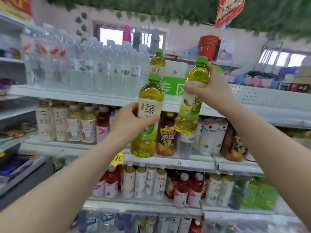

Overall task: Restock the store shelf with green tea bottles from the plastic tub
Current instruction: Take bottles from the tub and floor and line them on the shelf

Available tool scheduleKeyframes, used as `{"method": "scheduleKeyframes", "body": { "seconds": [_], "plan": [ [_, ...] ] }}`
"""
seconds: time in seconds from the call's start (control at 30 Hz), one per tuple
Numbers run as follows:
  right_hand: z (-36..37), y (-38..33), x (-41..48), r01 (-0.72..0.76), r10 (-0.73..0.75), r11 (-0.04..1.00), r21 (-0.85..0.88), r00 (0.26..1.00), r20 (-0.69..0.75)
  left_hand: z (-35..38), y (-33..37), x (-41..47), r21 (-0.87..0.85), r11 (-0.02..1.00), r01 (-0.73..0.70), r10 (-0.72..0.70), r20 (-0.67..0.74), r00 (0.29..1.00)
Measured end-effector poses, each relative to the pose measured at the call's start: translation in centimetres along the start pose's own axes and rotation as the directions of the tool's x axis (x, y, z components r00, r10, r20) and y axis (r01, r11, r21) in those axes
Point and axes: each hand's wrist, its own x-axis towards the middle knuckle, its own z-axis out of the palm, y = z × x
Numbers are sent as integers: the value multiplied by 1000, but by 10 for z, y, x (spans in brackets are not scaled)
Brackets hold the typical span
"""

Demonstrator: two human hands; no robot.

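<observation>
My left hand [129,121] grips a green tea bottle [149,118] around its label, holding it upright in front of the shelves. My right hand [212,89] grips a second green tea bottle [192,98] near its shoulder, a little higher and to the right. Both bottles have green caps and yellow-green liquid. A third green tea bottle [157,63] stands on the top shelf [84,95], behind and between the two held ones. The plastic tub is out of view.
Clear water bottles [94,64] fill the top shelf's left part. A green sign [173,86] sits behind the held bottles. Lower shelves [168,159] carry tea and red drink bottles. A red tin [209,47] stands at the back. Side racks are at far left.
</observation>
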Motion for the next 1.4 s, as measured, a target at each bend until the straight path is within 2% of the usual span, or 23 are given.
{"method": "scheduleKeyframes", "body": {
  "seconds": [0.2, 0.4, 0.67, 0.97, 1.1, 1.27, 1.33, 1.4],
  "plan": [
    [4, 5, 71, 78, -79, 996, -37, 997, -23, 15, 16, 46, 52, 998, -39, 43, -72, 996],
    [39, 24, 126, 111, -112, 994, -12, 993, -44, 27, 21, 75, 78, 995, -63, 73, -130, 989],
    [91, 56, 170, 95, -95, 995, 16, 995, 11, 35, 18, 100, 82, 994, -66, 80, -175, 981],
    [135, 81, 213, 78, -80, 993, -83, 997, -19, 43, -3, 117, 82, 996, -33, 49, -209, 977],
    [145, 88, 223, 63, -66, 992, -112, 997, -31, 44, -11, 119, 105, 994, -35, 57, -209, 976],
    [131, 81, 211, 31, -24, 989, -145, 998, 52, 44, -17, 115, 99, 994, -40, 59, -196, 979],
    [115, 68, 188, 113, -117, 987, -115, 993, -29, 45, -18, 111, 92, 995, -46, 63, -187, 980],
    [99, 51, 150, 213, -213, 977, -5, 975, -58, 48, -18, 108, 89, 994, -58, 74, -185, 980]
  ]
}}
